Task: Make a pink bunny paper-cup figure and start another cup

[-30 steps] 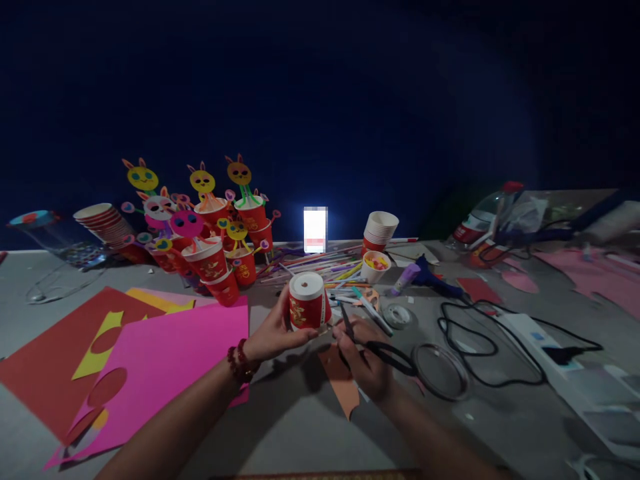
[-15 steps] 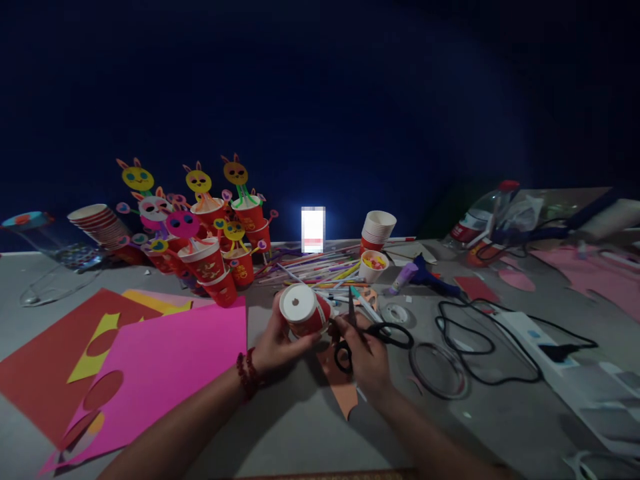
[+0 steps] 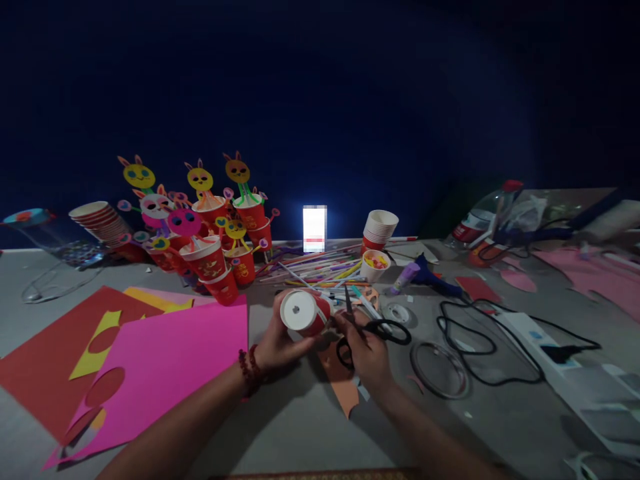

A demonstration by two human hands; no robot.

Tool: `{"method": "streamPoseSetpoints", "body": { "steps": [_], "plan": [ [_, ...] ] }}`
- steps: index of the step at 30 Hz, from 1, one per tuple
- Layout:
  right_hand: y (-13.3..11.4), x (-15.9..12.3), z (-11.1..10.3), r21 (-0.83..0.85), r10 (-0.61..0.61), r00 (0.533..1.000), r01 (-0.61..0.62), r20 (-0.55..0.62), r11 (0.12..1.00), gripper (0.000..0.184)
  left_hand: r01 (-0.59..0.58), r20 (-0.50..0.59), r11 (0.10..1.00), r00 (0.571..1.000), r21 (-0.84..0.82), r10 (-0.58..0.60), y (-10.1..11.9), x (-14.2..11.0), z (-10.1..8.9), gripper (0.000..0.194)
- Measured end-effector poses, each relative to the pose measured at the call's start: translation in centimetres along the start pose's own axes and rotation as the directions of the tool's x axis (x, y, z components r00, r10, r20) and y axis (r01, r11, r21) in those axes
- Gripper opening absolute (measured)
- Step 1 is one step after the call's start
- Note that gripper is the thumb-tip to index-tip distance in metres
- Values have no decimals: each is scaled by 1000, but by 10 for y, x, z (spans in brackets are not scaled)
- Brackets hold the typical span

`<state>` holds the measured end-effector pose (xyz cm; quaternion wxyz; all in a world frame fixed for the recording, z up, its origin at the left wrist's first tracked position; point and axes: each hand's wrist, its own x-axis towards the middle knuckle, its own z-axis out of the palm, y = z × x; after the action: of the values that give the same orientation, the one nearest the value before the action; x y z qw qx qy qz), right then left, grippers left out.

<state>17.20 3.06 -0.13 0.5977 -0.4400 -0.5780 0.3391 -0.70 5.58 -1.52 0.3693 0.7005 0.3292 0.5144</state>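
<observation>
My left hand point(image 3: 278, 340) is wrapped round a red paper cup point(image 3: 305, 312) tipped on its side, its white bottom with a small hole facing me. My right hand point(image 3: 364, 347) grips black scissors point(image 3: 373, 331) by the handles, blades pointing up and away, right beside the cup. A beaded bracelet point(image 3: 247, 367) is on my left wrist. An orange paper piece point(image 3: 345, 390) lies on the table under my hands.
Pink point(image 3: 165, 363), red and yellow paper sheets lie at left. Red cups with paper bunny faces point(image 3: 210, 220) stand behind them. Coloured straws point(image 3: 320, 270), stacked white cups point(image 3: 380, 230), a glue gun point(image 3: 430, 277), black cables point(image 3: 480, 347), a tape ring point(image 3: 440, 370) and a bottle point(image 3: 485, 217) are around.
The cup has gone from standing upside down in my left hand to lying tipped with its bottom toward me. My right hand turned the scissors so their blades point upward next to the cup.
</observation>
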Motion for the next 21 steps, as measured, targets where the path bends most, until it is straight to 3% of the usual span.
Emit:
{"method": "streamPoseSetpoints", "body": {
  "steps": [4,8,10,14,18,21],
  "plan": [
    [-3,5,-9,-181,-200,979,203,31,962,24,51,74,968,997,-247,-34,6,5,-2,87],
    [-7,7,-14,-340,-312,943,332,112,880,16,176,75,805,984,-566,-162,21,14,-6,73],
    [-9,7,-15,-366,-353,924,382,146,849,13,271,163,715,962,-645,-218,28,21,-12,69],
    [-10,7,-15,-338,-411,882,468,229,816,11,531,404,592,847,-606,-346,38,32,-28,43],
    [-10,7,-17,-356,-438,855,516,278,779,13,687,564,510,722,-517,-401,41,35,-34,61],
    [-12,7,-18,-387,-457,840,541,292,747,11,705,564,538,701,-462,-435,41,33,-32,61]
  ]
}}
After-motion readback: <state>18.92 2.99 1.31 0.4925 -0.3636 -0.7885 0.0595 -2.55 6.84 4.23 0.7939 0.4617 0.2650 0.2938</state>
